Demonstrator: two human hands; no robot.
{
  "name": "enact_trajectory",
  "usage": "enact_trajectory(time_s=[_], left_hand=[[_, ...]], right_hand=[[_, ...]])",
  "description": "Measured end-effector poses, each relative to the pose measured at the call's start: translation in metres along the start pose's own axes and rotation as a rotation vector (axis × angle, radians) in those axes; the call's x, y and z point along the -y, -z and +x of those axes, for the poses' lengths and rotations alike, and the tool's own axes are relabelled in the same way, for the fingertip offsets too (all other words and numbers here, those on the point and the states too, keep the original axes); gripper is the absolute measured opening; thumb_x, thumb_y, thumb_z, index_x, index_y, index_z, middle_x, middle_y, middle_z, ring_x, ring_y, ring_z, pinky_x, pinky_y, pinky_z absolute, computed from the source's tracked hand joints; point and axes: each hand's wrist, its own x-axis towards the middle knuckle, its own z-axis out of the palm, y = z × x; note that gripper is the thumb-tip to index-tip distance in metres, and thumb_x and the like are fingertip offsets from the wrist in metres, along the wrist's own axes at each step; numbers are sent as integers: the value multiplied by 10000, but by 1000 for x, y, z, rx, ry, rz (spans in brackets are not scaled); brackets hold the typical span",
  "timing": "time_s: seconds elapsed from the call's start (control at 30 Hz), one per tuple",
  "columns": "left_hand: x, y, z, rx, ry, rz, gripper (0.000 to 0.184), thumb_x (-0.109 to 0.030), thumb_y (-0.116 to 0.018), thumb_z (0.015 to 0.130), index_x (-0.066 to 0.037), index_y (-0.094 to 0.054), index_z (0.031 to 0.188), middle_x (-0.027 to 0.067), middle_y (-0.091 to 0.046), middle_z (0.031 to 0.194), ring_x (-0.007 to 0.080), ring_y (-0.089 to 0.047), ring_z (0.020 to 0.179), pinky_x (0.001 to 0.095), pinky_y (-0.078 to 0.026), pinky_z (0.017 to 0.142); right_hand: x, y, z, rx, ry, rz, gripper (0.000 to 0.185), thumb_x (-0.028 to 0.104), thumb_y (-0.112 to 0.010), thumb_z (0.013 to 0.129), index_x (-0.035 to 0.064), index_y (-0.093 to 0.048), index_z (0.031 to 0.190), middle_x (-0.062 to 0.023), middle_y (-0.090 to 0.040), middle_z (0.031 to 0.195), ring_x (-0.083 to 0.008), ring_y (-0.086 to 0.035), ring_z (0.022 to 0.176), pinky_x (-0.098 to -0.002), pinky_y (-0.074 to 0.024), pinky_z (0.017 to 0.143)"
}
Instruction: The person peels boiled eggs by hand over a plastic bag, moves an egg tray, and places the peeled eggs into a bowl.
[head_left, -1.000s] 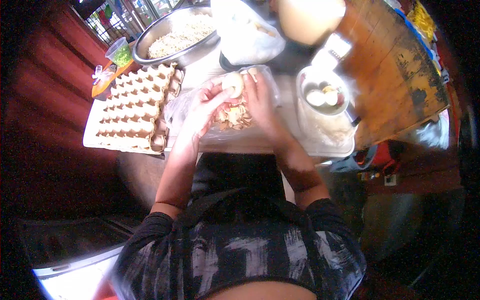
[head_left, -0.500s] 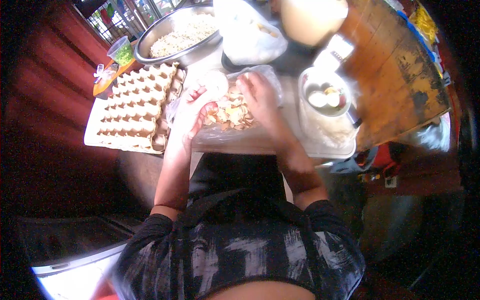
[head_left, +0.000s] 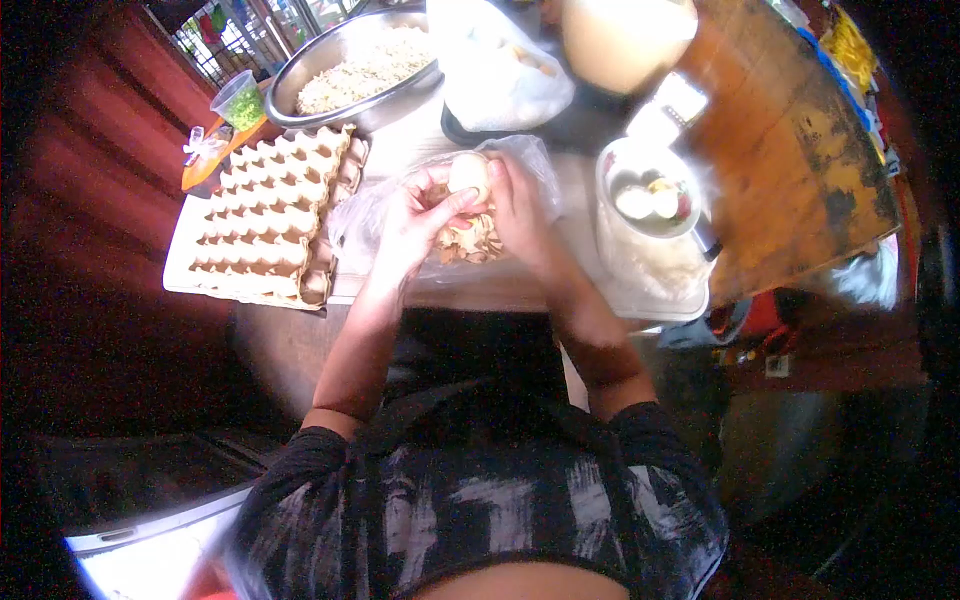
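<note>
My left hand (head_left: 418, 218) is closed around a pale egg (head_left: 467, 174), its thumb lying across the near side. The fingers of my right hand (head_left: 516, 205) press against the egg's right side. Whether any shell is still on the egg, I cannot tell in the bright light. Directly below the hands, broken eggshells (head_left: 472, 242) lie heaped on a clear plastic bag (head_left: 362, 222). To the right, a white bowl (head_left: 613, 205) contains several peeled eggs (head_left: 636, 203).
Cardboard egg trays (head_left: 262, 225) are stacked at the left of the table. Behind them stand a metal basin (head_left: 285, 98) of chopped food and a plastic cup (head_left: 240, 103) of chopped greens. A white plastic bag (head_left: 500, 80) and a large pale container (head_left: 625, 40) are at the back.
The egg and my left hand have moved right, over the shells. My right hand has come against the egg, where the two were apart before.
</note>
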Motion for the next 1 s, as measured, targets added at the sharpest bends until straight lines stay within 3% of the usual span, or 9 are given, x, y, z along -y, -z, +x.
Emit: enact_trajectory(time_s=[0.4,0.6,0.7,0.77,0.9,1.0], left_hand=[[-2,7,0,33,16,77,288,-145,-608,866,2,-563,1110,100,-661,971,175,-662,806,227,-486,639],[-1,7,2,34,59,10,377,-133,-640,841,-5,-536,1180,68,-655,980,138,-641,841,229,-482,663],[0,0,2,-26,-4,47,376,-93,-664,816,-1,-542,1160,66,-649,983,116,-622,857,235,-486,694],[8,-1,4,-83,-241,211,353,-36,-683,786,1,-557,1113,66,-649,966,99,-612,839,228,-488,710],[-13,-5,-2,-110,-121,206,331,4,-691,764,2,-563,1069,69,-648,960,91,-610,831,216,-489,717],[-8,3,-1,-58,-183,57,323,-7,-667,788,0,-553,1090,65,-651,946,97,-617,807,206,-490,687]], right_hand=[[0,-3,-3,-36,20,-129,266,196,-366,964,-8,-534,987,-238,-575,861,-410,-561,806,-451,-427,694],[1,-3,-1,-90,-15,-82,255,197,-397,956,-14,-540,963,-229,-583,847,-411,-565,795,-452,-427,672],[2,-4,-2,-70,-4,-127,212,165,-438,940,-18,-536,981,-221,-586,855,-394,-571,790,-429,-440,678],[1,-7,-4,-124,167,-144,172,118,-468,921,-19,-534,1002,-203,-590,857,-368,-577,779,-410,-451,690],[-2,-9,-3,-176,167,-72,167,100,-492,910,-20,-530,1021,-185,-593,858,-342,-582,766,-398,-457,695],[-8,-5,-2,-148,-24,28,157,105,-508,903,-12,-544,1001,-177,-596,860,-318,-590,774,-396,-455,695]])
